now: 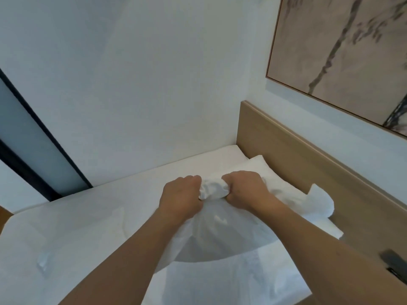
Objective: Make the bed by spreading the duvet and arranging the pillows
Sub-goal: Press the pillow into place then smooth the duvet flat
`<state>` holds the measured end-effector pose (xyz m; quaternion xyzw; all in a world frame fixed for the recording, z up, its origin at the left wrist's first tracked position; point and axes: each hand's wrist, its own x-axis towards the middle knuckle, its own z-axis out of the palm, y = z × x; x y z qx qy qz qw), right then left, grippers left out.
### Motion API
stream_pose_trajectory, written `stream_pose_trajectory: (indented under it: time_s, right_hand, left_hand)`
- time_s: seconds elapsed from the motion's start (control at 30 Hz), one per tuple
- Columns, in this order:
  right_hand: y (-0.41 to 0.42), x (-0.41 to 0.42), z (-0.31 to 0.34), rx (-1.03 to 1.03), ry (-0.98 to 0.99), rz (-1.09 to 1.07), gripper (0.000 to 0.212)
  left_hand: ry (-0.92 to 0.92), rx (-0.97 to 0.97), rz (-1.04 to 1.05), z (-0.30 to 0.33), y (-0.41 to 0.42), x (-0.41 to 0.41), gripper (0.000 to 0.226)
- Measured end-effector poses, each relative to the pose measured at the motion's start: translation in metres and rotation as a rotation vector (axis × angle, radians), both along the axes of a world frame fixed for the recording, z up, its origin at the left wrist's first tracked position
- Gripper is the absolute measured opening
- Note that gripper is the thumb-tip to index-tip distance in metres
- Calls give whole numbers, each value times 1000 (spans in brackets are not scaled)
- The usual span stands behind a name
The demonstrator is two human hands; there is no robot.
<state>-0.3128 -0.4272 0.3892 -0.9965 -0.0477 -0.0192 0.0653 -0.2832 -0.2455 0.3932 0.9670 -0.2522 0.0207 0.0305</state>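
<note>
Wall (pixel 154 73): plain white, meets the bed along its far edge; a framed picture (pixel 343 53) hangs above the headboard.
Bed (pixel 72 234): white cover lies flat over most of it; I cannot tell whether that is duvet or sheet. A few shallow creases near the left.
Headboard (pixel 308 172): pale wood, running along the right side of my view.
Held pillow (pixel 211 234): white, lifted off the bed, hanging below my fists and casting a grey shadow underneath; near the head end.
Second pillow (pixel 262 170): lies flat against the headboard, just behind my right hand. One loose corner of white fabric sticks up further right.
Left hand (pixel 182 194): fingers curled tight round the bunched top edge of the held pillow.
Right hand (pixel 244 188): same, clenched on the bunched fabric; the two fists sit close together with a knot of cloth between them.
Stage (judgement): arranging pillows; this one not yet placed.
Risk 1: I may be holding only the case, so the filling could sag to the bottom and land lumpy.
Risk 2: setting it down carelessly could shove the second pillow askew.
Risk 3: dragging it low would ruck the smooth cover.
</note>
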Motion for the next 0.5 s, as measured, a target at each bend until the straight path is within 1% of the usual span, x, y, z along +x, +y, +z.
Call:
stream_pose_trajectory:
  time_s: [0.03,0.1,0.2,0.4,0.5]
  right_hand:
    - [-13,5,3,-10,-32,15,19]
    - [-39,16,10,-40,-96,19,12]
    - [-80,29,19,-73,-146,3,8]
    - [-178,58,43,-79,-288,47,17]
    - [-229,69,64,-103,-371,90,15]
  left_hand:
    - [-16,-9,4,3,-12,4,18]
    - [-65,-15,-19,10,-38,16,17]
    - [-142,-16,-44,19,-81,33,19]
    - [-248,-76,-2,44,-177,50,21]
    - [-302,-113,24,62,-228,58,22]
